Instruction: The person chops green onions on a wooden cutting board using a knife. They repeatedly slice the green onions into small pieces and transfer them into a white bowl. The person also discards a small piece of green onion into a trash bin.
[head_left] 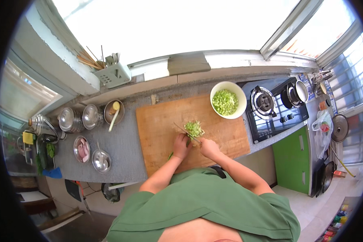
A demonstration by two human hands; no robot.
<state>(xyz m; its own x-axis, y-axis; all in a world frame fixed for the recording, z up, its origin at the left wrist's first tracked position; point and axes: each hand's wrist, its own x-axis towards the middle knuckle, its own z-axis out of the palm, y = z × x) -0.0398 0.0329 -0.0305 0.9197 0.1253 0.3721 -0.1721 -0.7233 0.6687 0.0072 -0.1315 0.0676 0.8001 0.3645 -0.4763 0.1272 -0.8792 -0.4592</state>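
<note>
A wooden cutting board (157,121) lies before me on the counter. My right hand (209,148) is closed round the handle of a kitchen knife (183,128), whose thin blade slants up and left across the board. Just left of the blade, my left hand (182,146) has its fingers curled down on green stalks (170,155); one end shows beside the wrist, and the rest is hidden under the hand. Against the blade's far side rests a small heap of chopped greens (195,128). More chopped greens (225,101) fill a white bowl (241,110) on the board's far right corner.
A gas stove (266,131) with a pot (301,91) adjoins the board's right. Left on the counter are several metal bowls (101,161), one holding raw meat (83,150), and a dish with a white-green stalk (114,117). A utensil holder (114,74) stands on the sill.
</note>
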